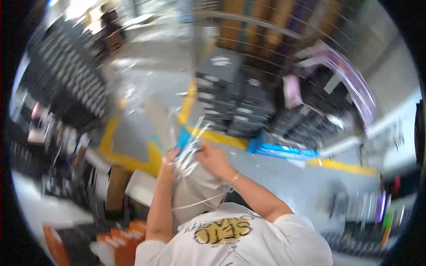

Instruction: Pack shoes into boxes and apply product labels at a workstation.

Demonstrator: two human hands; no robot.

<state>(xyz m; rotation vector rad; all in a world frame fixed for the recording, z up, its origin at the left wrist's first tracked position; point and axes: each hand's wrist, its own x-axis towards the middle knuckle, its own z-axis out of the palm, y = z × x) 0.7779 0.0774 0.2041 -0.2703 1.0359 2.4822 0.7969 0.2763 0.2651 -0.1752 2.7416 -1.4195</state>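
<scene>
In front of my lap, a loose bundle of white cord-like strips [188, 160] is gathered between my hands, blurred by motion. My left hand [170, 160] is closed around its left side. From the right, my right hand [213, 158] pinches the strips, fingers bent inward. A bright blue piece [183, 136] shows just beyond the bundle; whether it is joined to the strips I cannot tell. Beige cloth of my trousers [197, 188] lies beneath, with a thin white cord [199, 202] across it.
Dark stacked boxes [217, 91] stand ahead, beside a lilac-edged container [361, 95] of dark packages and a blue plastic wrapper [284, 150]. Tall dark stacks [66, 66] rise at left. Orange-and-white packages [122, 239] lie lower left. Yellow lines [350, 167] mark the grey floor.
</scene>
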